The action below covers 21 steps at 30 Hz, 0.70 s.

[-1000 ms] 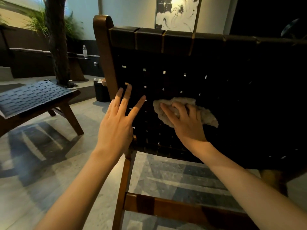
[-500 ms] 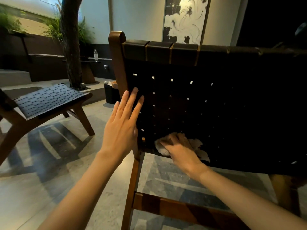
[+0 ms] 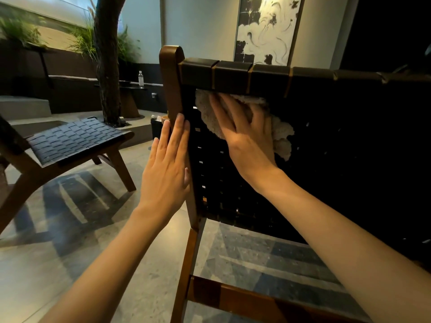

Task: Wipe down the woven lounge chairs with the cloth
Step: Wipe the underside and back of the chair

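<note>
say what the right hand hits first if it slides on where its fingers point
Probably the strap-wrapped top rail; the right hand, flat on the cloth, points up-left with fingertips just below it.

Bare forearms (image 3: 112,259); left grip (image 3: 164,173), right grip (image 3: 247,136), short nails (image 3: 180,116).

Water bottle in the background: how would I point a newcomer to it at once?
Find the tree trunk left of the near chair's wooden post. Just right of the trunk stands a dark side table, and the water bottle stands upright on it. It is the only clear, pale, slim thing against that dark wall.
</note>
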Tool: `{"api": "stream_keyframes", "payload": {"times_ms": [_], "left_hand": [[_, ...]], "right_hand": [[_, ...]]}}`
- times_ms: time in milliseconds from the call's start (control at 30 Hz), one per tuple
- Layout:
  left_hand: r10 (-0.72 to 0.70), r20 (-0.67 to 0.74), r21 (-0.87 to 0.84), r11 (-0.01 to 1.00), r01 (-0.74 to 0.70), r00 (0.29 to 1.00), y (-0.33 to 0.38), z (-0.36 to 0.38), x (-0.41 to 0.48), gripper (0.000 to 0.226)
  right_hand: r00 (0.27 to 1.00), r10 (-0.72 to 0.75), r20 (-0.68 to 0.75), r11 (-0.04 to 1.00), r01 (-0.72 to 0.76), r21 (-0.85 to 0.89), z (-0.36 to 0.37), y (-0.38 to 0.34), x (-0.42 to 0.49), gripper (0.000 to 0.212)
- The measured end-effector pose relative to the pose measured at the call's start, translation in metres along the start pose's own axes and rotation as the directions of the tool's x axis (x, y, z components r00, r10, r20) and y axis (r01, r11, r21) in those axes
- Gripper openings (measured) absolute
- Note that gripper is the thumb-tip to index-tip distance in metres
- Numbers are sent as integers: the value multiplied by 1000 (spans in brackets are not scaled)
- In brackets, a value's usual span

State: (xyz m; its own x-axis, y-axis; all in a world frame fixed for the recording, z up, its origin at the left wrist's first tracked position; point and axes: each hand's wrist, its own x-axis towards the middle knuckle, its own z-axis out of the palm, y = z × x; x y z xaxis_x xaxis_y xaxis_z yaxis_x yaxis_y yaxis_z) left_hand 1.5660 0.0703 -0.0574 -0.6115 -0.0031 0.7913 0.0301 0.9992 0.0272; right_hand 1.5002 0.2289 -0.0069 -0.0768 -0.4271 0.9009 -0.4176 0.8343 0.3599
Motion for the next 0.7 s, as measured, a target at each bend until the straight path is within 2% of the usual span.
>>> {"api": "stream_keyframes", "payload": {"times_ms": [100,200,267,300,333,400,467,500,533,567,633,700], "left_hand": [[-2,-2,10,1000,2,1000,-4,5,1,89],[1,13,26,1000,-1,1000,-5,9,-3,90],[3,38,33,999,-4,999,-5,12,-7,89],[4,48,34,999,-6,999,-5,12,-10,88],[7,55,37,999,-9,998,-6,13,-12,88],[19,67,32,999,-21,998,-7,13,-15,87],[27,80,20,999,-29,996,-8,12,-18,89],[27,93,27,999,-30,995,-9,11,-19,90],[25,108,41,999,-29,994,-10,11,-21,92],[23,124,52,998,-30,992,-11,11,-22,94],[14,152,65,998,-24,988,-12,9,-25,97],[12,168,79,997,-26,986,-13,7,-25,98]], "right_hand": [[998,45,-32,998,-44,35,18,-4,0,57],[1000,-30,7,996,29,81,36,2,-17,56],[989,-90,114,996,89,15,44,-2,-40,47],[973,-113,202,993,117,-10,50,-5,-57,48],[953,-94,287,995,87,40,54,-10,-72,52],[891,-89,445,994,50,98,63,-19,-98,47],[773,-103,626,986,-1,165,64,-24,-109,45],[741,-141,656,978,2,208,68,-23,-117,51],[676,-177,715,968,-12,251,72,-25,-123,57],[639,-190,745,955,-54,290,74,-27,-128,56],[633,-150,760,974,-39,225,78,-34,-139,46],[518,-191,834,968,-40,247,84,-40,-148,55]]}}
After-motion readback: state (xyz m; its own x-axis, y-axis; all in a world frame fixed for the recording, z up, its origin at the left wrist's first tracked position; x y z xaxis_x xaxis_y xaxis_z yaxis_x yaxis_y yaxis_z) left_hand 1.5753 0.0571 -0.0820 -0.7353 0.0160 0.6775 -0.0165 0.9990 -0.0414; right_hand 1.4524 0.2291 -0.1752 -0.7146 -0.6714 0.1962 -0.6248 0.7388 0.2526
